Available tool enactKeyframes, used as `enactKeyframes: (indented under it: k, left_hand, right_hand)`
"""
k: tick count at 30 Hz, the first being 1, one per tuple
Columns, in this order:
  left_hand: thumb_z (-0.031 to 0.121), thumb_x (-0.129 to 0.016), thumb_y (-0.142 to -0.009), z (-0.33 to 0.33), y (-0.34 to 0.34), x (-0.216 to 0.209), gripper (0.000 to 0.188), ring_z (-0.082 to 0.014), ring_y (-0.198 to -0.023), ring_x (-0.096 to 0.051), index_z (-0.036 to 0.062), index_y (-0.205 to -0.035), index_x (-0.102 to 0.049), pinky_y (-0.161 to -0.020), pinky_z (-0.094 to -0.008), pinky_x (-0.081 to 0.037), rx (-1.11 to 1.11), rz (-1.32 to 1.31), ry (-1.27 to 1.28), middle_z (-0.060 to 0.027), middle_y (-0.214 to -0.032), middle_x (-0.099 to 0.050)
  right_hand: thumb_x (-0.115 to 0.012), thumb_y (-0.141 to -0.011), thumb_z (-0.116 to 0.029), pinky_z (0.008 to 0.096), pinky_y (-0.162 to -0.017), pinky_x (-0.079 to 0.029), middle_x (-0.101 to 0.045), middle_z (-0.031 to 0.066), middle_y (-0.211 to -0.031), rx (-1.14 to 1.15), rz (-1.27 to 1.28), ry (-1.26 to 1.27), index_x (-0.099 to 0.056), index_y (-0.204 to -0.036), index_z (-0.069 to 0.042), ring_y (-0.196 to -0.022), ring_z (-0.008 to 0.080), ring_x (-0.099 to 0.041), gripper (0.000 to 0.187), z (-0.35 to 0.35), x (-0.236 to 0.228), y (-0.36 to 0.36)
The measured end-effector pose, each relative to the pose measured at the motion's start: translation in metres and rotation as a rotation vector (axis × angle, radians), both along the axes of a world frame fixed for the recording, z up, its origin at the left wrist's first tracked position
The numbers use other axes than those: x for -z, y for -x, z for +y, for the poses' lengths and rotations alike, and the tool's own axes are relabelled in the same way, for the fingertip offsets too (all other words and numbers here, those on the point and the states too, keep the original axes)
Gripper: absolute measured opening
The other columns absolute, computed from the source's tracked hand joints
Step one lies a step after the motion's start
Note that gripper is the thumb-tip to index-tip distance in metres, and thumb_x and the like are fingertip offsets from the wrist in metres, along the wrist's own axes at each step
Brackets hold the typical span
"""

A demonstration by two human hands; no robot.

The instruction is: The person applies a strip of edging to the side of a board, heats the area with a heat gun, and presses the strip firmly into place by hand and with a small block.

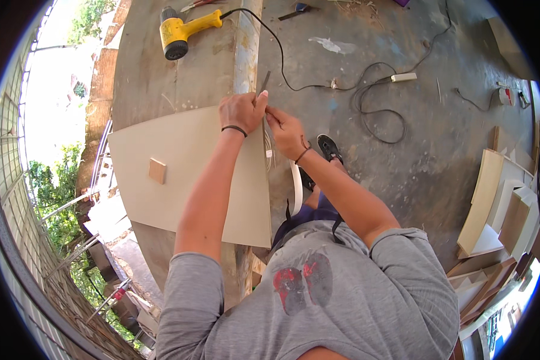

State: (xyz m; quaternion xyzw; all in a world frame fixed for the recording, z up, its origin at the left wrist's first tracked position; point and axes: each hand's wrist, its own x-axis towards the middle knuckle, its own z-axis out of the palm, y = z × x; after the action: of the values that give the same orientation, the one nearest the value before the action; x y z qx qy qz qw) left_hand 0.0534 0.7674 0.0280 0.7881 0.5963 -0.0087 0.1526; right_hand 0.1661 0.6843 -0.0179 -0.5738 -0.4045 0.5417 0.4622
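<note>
A large pale panel (192,174) lies on the workbench, its straight right edge running along my side. At its far right corner my left hand (241,114) is closed, with a thin, dark, flat tool (264,81) sticking out past the thumb. Just right of it, my right hand (288,133) pinches at the same corner. What lies between those fingertips is hidden. A white strip (297,189) hangs curved beside the panel's right edge. On the panel sits a small square wood piece (157,171).
A yellow heat gun (185,31) rests on the far workbench (141,78), its black cable trailing to the concrete floor (366,174). A white power strip (404,77) lies there. Board pieces (486,198) are stacked at right. A metal railing (6,162) stands at left.
</note>
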Motion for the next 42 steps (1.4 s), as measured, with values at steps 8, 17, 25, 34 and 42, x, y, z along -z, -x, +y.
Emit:
enactKeyframes:
  k: [8,17,25,34,42]
  left_hand:
    - [0.049,-0.056,-0.076,0.0,0.005,0.01,0.041,-0.0348,-0.073,-0.061,0.0106,-0.073,-0.068,-0.068,-0.0431,-0.047,-0.02,0.012,-0.035,-0.0156,-0.073,-0.065]
    - [0.043,-0.054,-0.071,0.0,0.006,0.013,0.036,-0.0318,-0.063,-0.058,0.009,-0.065,-0.063,-0.062,-0.0404,-0.045,-0.031,0.003,-0.051,-0.0131,-0.064,-0.062]
    - [0.043,-0.053,-0.071,-0.001,0.004,0.012,0.036,-0.0304,-0.067,-0.058,0.0096,-0.065,-0.064,-0.068,-0.0398,-0.044,-0.028,0.003,-0.063,-0.0119,-0.067,-0.063]
    - [0.046,-0.053,-0.07,0.001,0.004,0.009,0.038,-0.033,-0.073,-0.061,0.0107,-0.072,-0.068,-0.069,-0.0423,-0.046,-0.027,0.012,0.009,-0.0136,-0.075,-0.066]
    - [0.048,-0.053,-0.07,0.002,0.008,0.019,0.04,-0.031,-0.072,-0.061,0.0103,-0.071,-0.067,-0.066,-0.0404,-0.047,-0.028,-0.012,-0.022,-0.0123,-0.074,-0.066]
  right_hand:
    - [-0.051,-0.095,-0.022,0.023,-0.046,-0.037,-0.051,-0.0007,-0.068,0.068,0.74,0.386,-0.056,-0.126,-0.01,-0.05,0.0077,-0.045,0.034,-0.023,0.004,-0.003]
    - [-0.054,-0.095,-0.027,0.0208,-0.041,-0.031,-0.042,-0.005,-0.063,0.137,0.871,0.53,-0.056,-0.124,-0.012,-0.046,0.0039,-0.037,0.033,-0.053,-0.004,0.02]
    - [-0.055,-0.094,-0.027,0.0211,-0.041,-0.031,-0.042,-0.005,-0.063,0.165,0.83,0.532,-0.059,-0.121,-0.012,-0.046,0.0041,-0.036,0.031,-0.051,-0.001,0.029]
    - [-0.055,-0.094,-0.026,0.0212,-0.041,-0.032,-0.042,-0.0048,-0.063,0.137,0.798,0.555,-0.056,-0.124,-0.012,-0.045,0.0042,-0.036,0.034,-0.049,-0.006,0.026]
    - [-0.055,-0.094,-0.028,0.0212,-0.042,-0.033,-0.042,-0.0044,-0.063,0.062,0.746,0.598,-0.057,-0.122,-0.01,-0.046,0.0041,-0.035,0.033,-0.045,-0.018,0.019]
